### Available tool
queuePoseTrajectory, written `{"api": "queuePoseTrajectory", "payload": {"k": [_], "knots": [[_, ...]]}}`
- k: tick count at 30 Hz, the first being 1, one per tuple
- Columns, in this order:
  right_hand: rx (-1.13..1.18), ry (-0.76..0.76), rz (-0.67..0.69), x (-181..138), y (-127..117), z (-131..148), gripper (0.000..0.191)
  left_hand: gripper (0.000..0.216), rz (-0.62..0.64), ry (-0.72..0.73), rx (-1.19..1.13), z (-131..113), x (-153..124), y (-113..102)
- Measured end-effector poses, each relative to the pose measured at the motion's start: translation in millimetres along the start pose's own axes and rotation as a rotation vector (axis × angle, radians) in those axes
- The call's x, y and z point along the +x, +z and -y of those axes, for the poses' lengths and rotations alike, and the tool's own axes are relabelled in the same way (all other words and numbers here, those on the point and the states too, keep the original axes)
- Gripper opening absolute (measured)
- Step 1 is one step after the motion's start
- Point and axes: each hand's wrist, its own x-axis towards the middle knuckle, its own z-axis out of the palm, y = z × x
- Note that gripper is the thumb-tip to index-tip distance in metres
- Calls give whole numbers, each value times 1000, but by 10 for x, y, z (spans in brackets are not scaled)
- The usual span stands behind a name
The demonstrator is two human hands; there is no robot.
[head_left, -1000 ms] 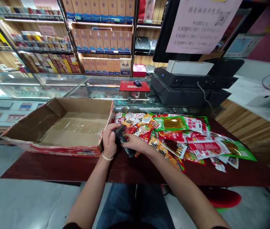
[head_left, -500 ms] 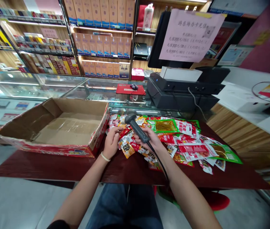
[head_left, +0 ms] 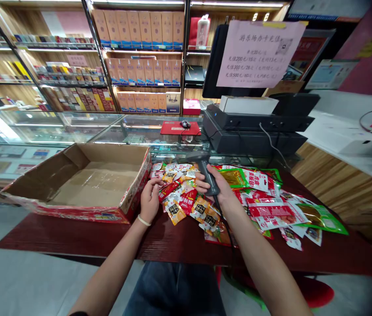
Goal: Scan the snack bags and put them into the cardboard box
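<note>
A: Starting with the biggest: spread out on what?
B: On a dark red-brown tabletop [head_left: 74, 237], wood-grained and stretching across the view.
A: And next in size?
B: An open-topped cardboard box [head_left: 94, 180], standing toward the left end, plain brown inside and red-printed outside.
A: Then?
B: A heap of snack packets [head_left: 186, 199], just right of the box: red, white and orange for the most part, with green-edged ones at the back and far right.
A: On to the right hand [head_left: 221, 188]. Spread or clamped?
B: Clamped around the handle of a barcode scanner [head_left: 210, 177], with thumb and fingers on opposite sides.
A: And the left hand [head_left: 149, 199]?
B: At the heap's left edge, near the box, with fingers bent and thumb close to the forefinger. Impossible to tell whether pinching a packet or merely touching.
A: Back to the scanner. Held where?
B: Over the middle of the heap, head uppermost and turned leftward, handle slanting down toward the body.
A: Smallest of all?
B: A pale wristband [head_left: 144, 220], looped around the left wrist.
</note>
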Motion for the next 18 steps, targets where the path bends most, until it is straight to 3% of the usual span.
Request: {"api": "queuePoseTrajectory", "payload": {"k": [3, 7, 12, 15, 18], "knots": [[-51, -117, -35, 11, -39, -11, 32, 26, -7, -1, 52, -67, 91, 25], [-132, -303, -190, -12, -193, -29, 37, 30, 16, 26, 168, -118, 378, 111], [-177, -191, -108, -126, -416, 60, 18, 32, 47, 75, 375, 108, 706, 205], [-90, -199, -115, -176, -443, 96, 14, 25, 144, 172, 547, 262, 710, 187], [-4, -210, -130, -165, -399, 68, 12, 33, 266, 273, 700, 346, 605, 167]]}}
